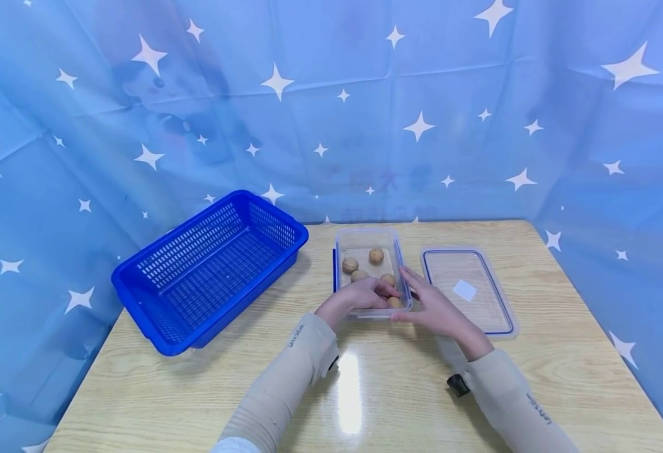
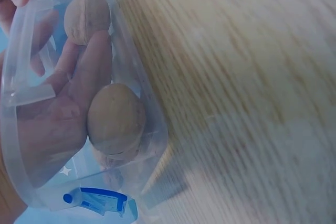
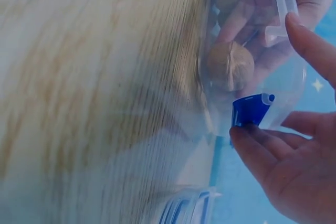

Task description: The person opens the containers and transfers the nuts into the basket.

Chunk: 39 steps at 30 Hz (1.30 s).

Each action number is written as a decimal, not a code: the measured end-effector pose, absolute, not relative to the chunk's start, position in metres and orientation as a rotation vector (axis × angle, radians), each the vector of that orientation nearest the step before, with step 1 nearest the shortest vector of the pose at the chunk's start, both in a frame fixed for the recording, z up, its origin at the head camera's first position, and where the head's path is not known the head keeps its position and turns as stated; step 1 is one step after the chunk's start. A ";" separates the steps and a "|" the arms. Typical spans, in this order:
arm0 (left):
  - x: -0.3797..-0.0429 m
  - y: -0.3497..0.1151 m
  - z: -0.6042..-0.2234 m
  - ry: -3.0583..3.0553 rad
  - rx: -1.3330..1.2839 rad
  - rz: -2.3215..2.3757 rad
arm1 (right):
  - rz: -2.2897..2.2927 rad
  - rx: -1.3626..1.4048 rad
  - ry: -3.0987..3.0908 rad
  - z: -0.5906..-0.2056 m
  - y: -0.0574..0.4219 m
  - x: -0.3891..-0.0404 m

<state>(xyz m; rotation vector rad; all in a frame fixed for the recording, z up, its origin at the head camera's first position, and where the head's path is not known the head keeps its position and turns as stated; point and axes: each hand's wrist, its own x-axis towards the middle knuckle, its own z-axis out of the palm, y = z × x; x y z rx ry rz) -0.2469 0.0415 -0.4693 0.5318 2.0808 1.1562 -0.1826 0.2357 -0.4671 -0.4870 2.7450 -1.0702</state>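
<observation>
A clear plastic container (image 1: 368, 236) with blue side latches stands on the table, several walnuts (image 1: 376, 255) inside it. My left hand (image 1: 365, 294) reaches into its near end, thumb and fingers about a walnut (image 3: 231, 66) in the near right corner. Seen through the wall in the left wrist view, another walnut (image 2: 116, 119) lies beside that palm. At the right side of the container, my right hand (image 1: 436, 310) grips the corner: its thumb lies at the rim and its fingertips touch the blue latch (image 3: 251, 109).
To the right lies the container's clear lid (image 1: 447, 270) with a blue seal and a white label. A large blue plastic basket (image 1: 206, 333) stands at the left. Behind the wooden table (image 1: 399, 390) hangs a blue curtain (image 1: 331, 113) with white stars.
</observation>
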 end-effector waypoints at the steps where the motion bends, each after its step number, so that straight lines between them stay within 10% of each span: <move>1: -0.247 0.042 -0.469 2.087 0.532 1.151 | -1.073 -0.486 2.743 -0.467 0.235 -0.183; 39: -0.247 0.042 -0.472 2.074 0.495 1.241 | -1.101 -0.483 2.730 -0.468 0.235 -0.183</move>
